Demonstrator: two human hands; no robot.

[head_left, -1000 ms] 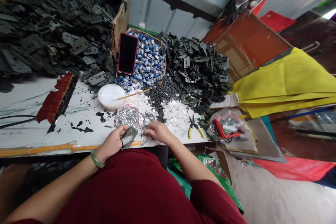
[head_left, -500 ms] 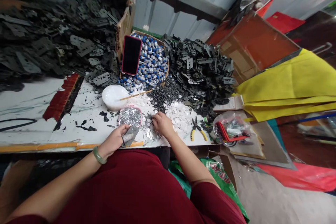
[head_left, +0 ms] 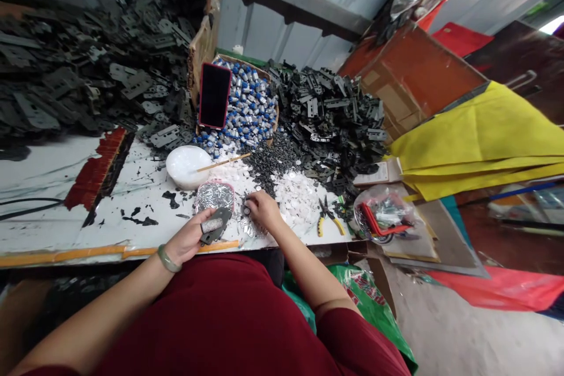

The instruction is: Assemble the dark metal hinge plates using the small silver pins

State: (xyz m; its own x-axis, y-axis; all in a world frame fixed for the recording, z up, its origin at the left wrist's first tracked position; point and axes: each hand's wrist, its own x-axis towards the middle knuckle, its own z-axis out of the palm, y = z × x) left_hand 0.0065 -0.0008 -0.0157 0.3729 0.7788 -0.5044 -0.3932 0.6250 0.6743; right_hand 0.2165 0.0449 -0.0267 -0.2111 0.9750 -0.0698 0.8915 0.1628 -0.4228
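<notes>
My left hand [head_left: 190, 238] is closed on a flat dark grey bracket [head_left: 219, 228] with holes in it, above the table's front edge. One finger of that hand has a pale wrap. Just beyond the bracket sits a small pink-rimmed tub [head_left: 214, 195] full of silvery pins. To its right, my right hand [head_left: 263, 210] has its fingers bent together over a small pile of shiny metal pieces [head_left: 252, 227]. Whatever lies between those fingertips is too small to make out. White discs [head_left: 296, 197] are heaped beside this hand.
A white bowl [head_left: 188, 168] with a wooden stick [head_left: 224, 162] stands behind the tub. Yellow-handled pliers [head_left: 329, 218] lie at right. A phone [head_left: 214, 96] leans against a box of blue-and-grey parts [head_left: 253, 107]. Dark brackets [head_left: 326, 108] are piled behind, and a plastic-lined bowl [head_left: 383, 214] holds tools.
The bracket in my left hand has turned, so its flat face shows more. My right hand stays at the metal pieces, fingers slightly shifted. The whole view has moved a little.
</notes>
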